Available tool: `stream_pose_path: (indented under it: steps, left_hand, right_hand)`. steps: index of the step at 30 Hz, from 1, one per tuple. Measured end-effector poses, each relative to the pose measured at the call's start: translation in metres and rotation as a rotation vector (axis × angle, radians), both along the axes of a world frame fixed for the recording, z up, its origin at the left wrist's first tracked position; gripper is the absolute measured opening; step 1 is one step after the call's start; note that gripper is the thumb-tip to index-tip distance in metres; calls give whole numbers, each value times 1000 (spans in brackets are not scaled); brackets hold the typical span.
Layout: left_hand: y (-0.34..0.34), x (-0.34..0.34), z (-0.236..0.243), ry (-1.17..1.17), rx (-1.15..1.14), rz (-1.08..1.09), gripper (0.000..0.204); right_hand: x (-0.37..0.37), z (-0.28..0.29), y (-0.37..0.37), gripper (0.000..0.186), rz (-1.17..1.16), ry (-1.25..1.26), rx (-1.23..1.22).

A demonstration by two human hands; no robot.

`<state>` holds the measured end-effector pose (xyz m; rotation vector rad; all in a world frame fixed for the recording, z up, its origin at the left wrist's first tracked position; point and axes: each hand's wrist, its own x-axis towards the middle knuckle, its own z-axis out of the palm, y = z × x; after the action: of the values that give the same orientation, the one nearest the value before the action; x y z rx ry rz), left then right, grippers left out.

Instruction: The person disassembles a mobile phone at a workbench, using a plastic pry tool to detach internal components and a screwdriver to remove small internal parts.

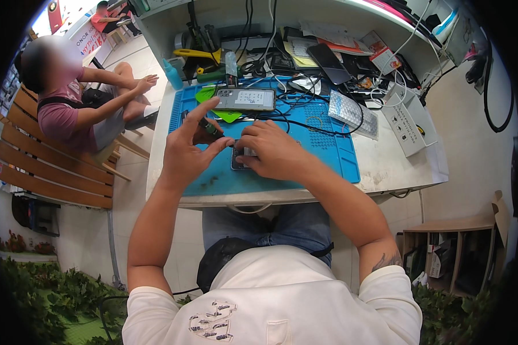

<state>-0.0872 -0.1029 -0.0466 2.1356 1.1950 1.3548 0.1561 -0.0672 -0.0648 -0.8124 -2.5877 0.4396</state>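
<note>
White shirt [270, 287], left hand [188, 144] holding tool [210, 127]

A dark-edged device [237, 162], partly hidden, is laid on the blue mat [264, 185], and a dark green cylindrical tool [210, 127] is held tilted nearby.

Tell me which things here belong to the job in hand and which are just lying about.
In use: screwdriver-like tool in the left hand; phone-like device, partly hidden by the right hand; blue mat beneath.

Apparently just lying about: black smartphone; bubble-wrap pouch; white box; light-blue bottle.
</note>
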Motion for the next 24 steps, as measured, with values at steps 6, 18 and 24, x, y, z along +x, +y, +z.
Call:
stream_pose_path:
  steps: [6,18,24]
  left_hand:
    - [1,-5,7,-84,11,127,84]
    - [-4,-27,3,-105,16,206,82]
    - [-3,-32,-3,-125,21,217,82]
  right_hand:
    - [-17,-1,8,14,-8,-71,23]
    - [-40,12,10,16,45,-370,223]
    - [-40,8,16,24,115,-346,212]
